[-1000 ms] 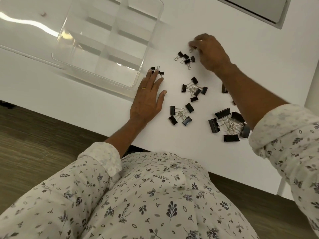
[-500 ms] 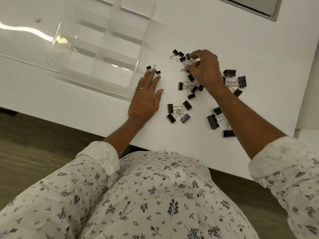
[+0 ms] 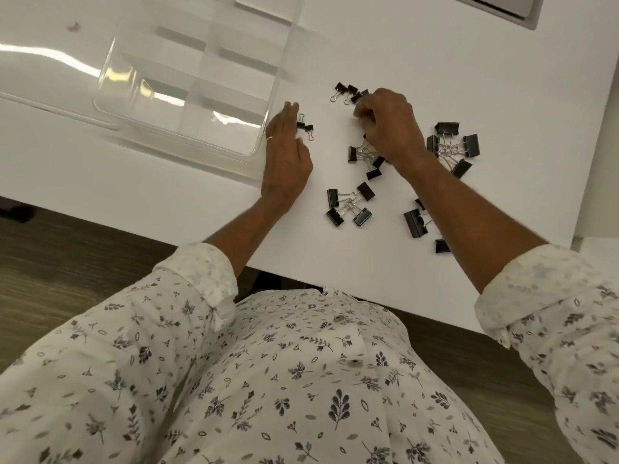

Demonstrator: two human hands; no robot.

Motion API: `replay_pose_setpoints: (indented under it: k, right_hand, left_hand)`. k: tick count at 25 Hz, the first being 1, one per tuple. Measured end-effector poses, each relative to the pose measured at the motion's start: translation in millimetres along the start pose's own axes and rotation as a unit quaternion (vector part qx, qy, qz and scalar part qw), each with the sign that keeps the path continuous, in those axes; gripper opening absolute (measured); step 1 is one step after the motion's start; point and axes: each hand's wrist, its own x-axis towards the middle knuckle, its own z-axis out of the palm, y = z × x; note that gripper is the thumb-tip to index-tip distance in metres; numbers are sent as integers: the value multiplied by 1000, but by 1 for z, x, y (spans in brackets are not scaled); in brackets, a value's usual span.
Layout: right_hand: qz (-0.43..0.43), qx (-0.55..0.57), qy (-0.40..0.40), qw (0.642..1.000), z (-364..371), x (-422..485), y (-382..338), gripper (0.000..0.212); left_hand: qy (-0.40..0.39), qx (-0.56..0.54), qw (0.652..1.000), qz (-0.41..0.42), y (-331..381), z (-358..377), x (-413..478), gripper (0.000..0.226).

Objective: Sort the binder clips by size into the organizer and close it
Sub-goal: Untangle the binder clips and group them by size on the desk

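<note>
Black binder clips lie in groups on the white table [image 3: 469,61]. A tiny pair [image 3: 307,128] sits at my left hand's fingertips. Further right are a small row [image 3: 346,91], two medium clusters [image 3: 363,159] [image 3: 350,206] and a large cluster [image 3: 452,145]. More large clips [image 3: 415,223] are partly hidden by my right forearm. My left hand [image 3: 284,159] rests flat with straight fingers beside the clear organizer [image 3: 264,142]. My right hand [image 3: 388,128] hovers between the small row and a medium cluster, fingertips curled in a pinch that seems to hold a small clip.
The organizer's compartments hold nothing, and its clear lid [image 3: 50,82] lies open to the left. A grey panel [image 3: 502,5] sits at the table's far right. The table's front edge [image 3: 201,242] runs just below both wrists, with wooden floor beneath.
My right hand has drawn back from the far side of the small clips toward me, still pinched. The left hand stayed put beside the tiny pair. The camera tilted slightly.
</note>
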Motion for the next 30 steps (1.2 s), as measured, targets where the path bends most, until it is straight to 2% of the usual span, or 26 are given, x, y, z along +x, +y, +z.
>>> replay_pose_setpoints:
  k: [3,4,8,13,16,18,24,27,30]
  right_hand:
    - [-11,39,58,997,2,-2,-15,21]
    - [-16,51,49,997,6,-5,-23,24]
    - [-26,33,-79,996,34,-24,-53,45]
    - [-9,62,-48,997,42,-34,-72,49]
    - [-2,41,-82,996,36,-32,-69,57]
    - [-8,14,-95,995,36,-33,-71,51]
    - [35,16,-47,998,48,-50,-80,13]
    - [41,10,-42,998,44,-52,-82,11]
    - [24,2,-54,998,46,-51,-85,34]
  left_hand:
    - [-6,4,1000,23,-4,3,5,56]
    - [-10,-4,1000,21,-5,1,6,57]
    - [-23,-64,998,16,-2,-8,7,60]
    - [-14,-104,994,-3,-4,-15,-1,63]
    - [-48,-96,994,-5,-4,-18,-8,72]
    - [-66,-75,995,7,-6,-21,-10,70]
    - [-98,-28,994,33,-17,-29,-15,62]
    - [-90,-38,995,36,-18,-33,-15,59]
    - [-102,-40,994,18,-18,-35,-16,58]
